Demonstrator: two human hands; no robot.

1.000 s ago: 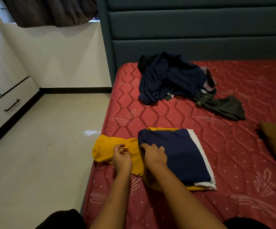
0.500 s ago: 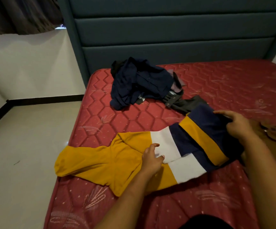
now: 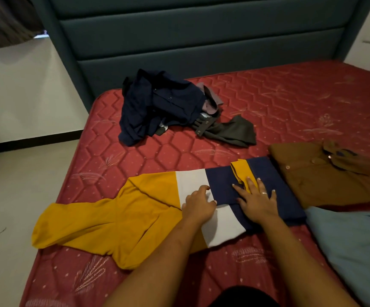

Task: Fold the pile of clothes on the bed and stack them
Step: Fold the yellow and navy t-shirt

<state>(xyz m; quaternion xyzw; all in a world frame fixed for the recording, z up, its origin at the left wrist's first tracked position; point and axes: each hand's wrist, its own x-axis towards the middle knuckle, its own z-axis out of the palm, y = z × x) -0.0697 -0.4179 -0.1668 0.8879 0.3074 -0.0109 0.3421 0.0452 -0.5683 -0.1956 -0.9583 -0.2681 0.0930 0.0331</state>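
Cloth like this is going to behave softly and limply, I judge: the yellow, white and navy shirt [image 3: 157, 209] is light knit that is drooping wherever nothing is holding it, and it looks ready to slide on itself unless pinned. It is lying across the near part of the red mattress [image 3: 268, 111], its yellow sleeve end trailing towards the bed's left edge, its navy end doubled over just beside the folded brown shirt [image 3: 325, 176]. The person's right hand [image 3: 257, 200] is lying flat on the navy fold, fingers [image 3: 249, 185] spread and extended, pressing rather than gripping anything. The left hand [image 3: 198, 203] is resting on the white band, fingers loosely curled with their tips at the edge of the navy layer; whether they are pinching cloth I cannot tell. The best places to take hold, to my eye, are the shoulder seam and the yellow sleeve, lifting by the edges so the fold keeps square. A pale blue garment [image 3: 356, 244] is lying at the near right, and the unfolded dark pile [image 3: 164, 107] is waiting well apart near the headboard [image 3: 201, 41].
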